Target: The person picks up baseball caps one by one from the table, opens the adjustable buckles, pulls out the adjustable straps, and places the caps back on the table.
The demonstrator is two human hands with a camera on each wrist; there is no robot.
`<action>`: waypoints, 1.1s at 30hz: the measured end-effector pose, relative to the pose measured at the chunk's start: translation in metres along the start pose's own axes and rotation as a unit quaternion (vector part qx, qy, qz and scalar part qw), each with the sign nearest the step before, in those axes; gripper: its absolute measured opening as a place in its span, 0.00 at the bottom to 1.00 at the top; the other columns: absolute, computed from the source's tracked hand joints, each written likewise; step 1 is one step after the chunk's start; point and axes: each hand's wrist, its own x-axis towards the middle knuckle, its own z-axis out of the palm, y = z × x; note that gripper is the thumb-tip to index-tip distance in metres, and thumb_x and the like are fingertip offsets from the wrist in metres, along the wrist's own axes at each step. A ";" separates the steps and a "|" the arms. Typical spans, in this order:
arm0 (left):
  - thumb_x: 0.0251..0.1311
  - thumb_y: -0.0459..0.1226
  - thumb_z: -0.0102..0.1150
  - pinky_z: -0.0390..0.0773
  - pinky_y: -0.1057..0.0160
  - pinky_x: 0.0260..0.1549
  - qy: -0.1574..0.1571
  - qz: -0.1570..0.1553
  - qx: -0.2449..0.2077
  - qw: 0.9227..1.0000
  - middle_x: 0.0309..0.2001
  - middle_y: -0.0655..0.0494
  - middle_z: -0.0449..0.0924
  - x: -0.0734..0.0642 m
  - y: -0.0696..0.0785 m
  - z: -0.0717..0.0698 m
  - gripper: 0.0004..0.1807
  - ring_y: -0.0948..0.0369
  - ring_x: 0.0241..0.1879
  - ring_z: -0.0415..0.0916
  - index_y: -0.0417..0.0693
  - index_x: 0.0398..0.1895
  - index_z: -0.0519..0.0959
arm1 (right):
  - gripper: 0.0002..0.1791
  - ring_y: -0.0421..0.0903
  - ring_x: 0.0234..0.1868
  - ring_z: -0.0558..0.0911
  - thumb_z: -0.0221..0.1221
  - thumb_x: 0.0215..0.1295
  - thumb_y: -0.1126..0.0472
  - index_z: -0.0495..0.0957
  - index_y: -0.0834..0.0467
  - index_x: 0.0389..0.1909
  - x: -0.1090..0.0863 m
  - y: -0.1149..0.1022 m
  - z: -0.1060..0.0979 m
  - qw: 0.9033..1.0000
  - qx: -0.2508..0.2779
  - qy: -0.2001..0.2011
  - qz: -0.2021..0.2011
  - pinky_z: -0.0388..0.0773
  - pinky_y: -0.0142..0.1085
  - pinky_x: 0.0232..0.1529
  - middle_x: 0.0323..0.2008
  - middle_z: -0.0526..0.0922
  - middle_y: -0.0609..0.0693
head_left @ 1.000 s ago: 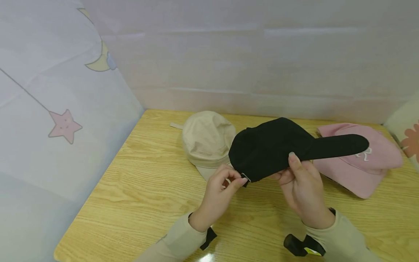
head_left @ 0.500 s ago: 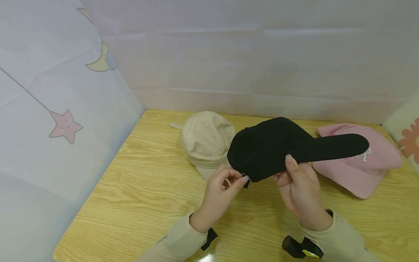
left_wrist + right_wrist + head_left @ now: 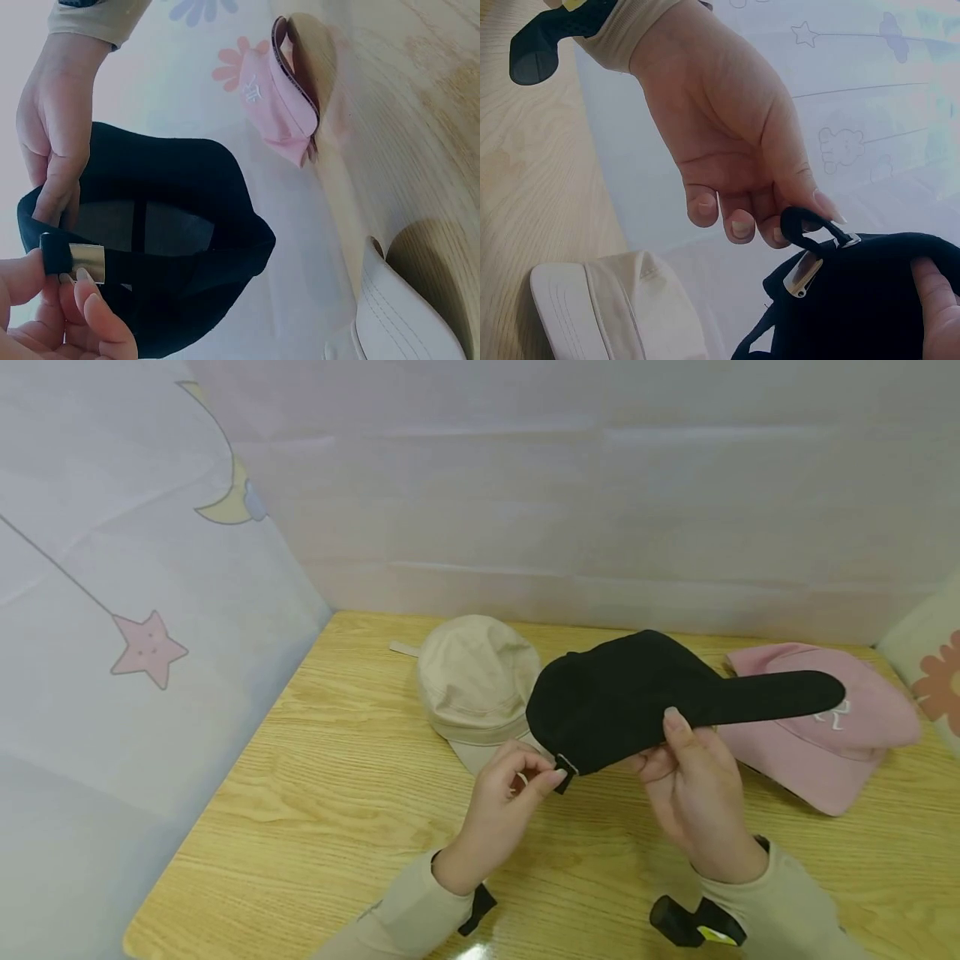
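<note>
Above the yellow wood-grain counter (image 3: 300, 793), a person's right hand (image 3: 697, 793) is gripping a black cloth cap (image 3: 622, 702) — and the left hand (image 3: 501, 802) is pinching, between its fingers, the cap's narrow black strap (image 3: 56, 253).

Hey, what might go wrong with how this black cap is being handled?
The strap might slip, since the left hand pinches only a small part. The metal buckle could nip the fingers close beside it. The black cap might tilt, as the right hand grips only its edge.
</note>
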 end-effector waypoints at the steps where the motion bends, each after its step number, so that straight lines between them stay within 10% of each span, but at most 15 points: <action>1: 0.62 0.28 0.60 0.66 0.70 0.30 0.000 0.003 0.001 1.000 0.32 0.51 0.72 0.000 0.000 0.000 0.05 0.64 0.32 0.68 0.39 0.29 0.77 | 0.20 0.54 0.54 0.80 0.28 0.78 0.70 0.63 0.72 0.61 0.000 0.000 0.000 1.000 0.000 0.000 0.000 0.76 0.44 0.54 0.55 0.77 0.64; 33: 0.65 0.29 0.57 0.69 0.70 0.29 0.010 0.036 0.019 0.999 0.32 0.53 0.73 -0.003 0.003 0.001 0.05 0.65 0.30 0.66 0.41 0.30 0.78 | 0.21 0.54 0.54 0.80 0.28 0.78 0.71 0.66 0.73 0.59 0.000 0.000 0.000 1.000 -0.006 -0.005 -0.001 0.76 0.45 0.54 0.55 0.78 0.64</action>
